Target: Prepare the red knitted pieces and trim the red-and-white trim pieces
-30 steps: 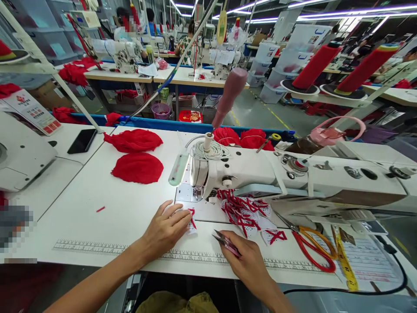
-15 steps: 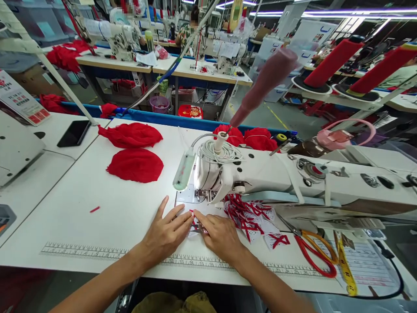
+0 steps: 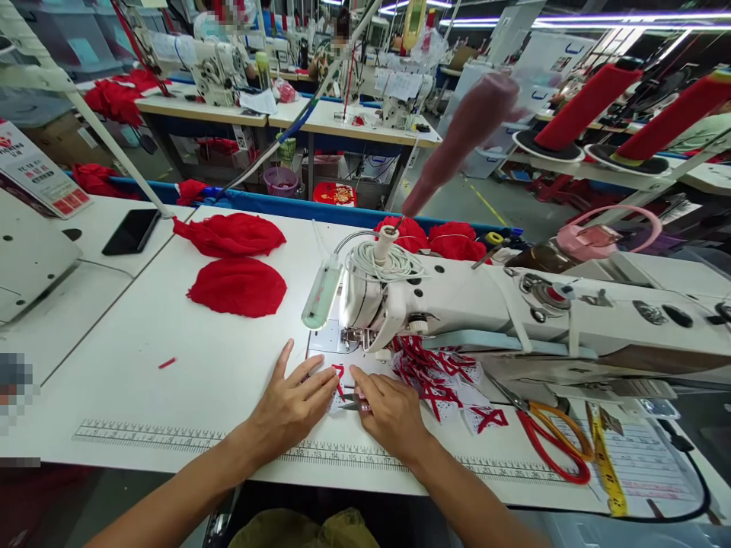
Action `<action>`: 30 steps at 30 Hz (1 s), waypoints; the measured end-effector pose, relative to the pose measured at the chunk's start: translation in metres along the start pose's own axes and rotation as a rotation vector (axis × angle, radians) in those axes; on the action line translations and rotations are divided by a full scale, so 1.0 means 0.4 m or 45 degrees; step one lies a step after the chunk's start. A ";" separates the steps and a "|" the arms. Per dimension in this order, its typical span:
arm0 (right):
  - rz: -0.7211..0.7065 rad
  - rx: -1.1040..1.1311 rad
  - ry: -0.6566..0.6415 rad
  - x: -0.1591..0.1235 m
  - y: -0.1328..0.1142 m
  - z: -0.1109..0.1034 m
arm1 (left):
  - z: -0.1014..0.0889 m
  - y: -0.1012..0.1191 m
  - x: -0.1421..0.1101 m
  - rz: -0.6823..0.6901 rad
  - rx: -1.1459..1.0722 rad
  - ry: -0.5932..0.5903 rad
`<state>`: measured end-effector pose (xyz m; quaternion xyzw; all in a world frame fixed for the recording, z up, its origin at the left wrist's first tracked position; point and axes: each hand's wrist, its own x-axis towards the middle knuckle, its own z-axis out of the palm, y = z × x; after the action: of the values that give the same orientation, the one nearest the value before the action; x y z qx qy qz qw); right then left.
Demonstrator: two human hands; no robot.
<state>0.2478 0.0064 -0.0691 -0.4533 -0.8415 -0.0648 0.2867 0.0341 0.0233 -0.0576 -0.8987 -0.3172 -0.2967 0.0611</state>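
My left hand (image 3: 291, 403) lies flat on the white table (image 3: 171, 396), fingers spread, its fingertips pressing a small white label with red stitching (image 3: 338, 379). My right hand (image 3: 391, 411) is closed round small pink thread snips (image 3: 352, 403), their blades pointing left at that label. Both hands sit just in front of the needle area of the white sewing machine (image 3: 514, 304). A pile of similar white labels with red ribbon (image 3: 437, 377) lies right of my right hand under the machine arm.
Red-and-orange scissors (image 3: 548, 438) and a yellow tape measure (image 3: 605, 464) lie at the right. Two red fabric pieces (image 3: 237, 285) rest farther back on the table, a black phone (image 3: 131, 230) at the left. Other sewing stations and people stand beyond.
One second ago my right hand held the snips nearer the table's front edge; it has moved up to the label beside my left hand. The view has shifted slightly.
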 end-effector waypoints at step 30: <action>0.017 0.216 0.008 0.006 -0.006 -0.010 | -0.012 0.003 0.001 -0.015 -0.019 -0.044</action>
<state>0.2464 0.0052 -0.0641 -0.4327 -0.8401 0.0071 0.3270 0.0328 0.0212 -0.0532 -0.9022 -0.3212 -0.2839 0.0470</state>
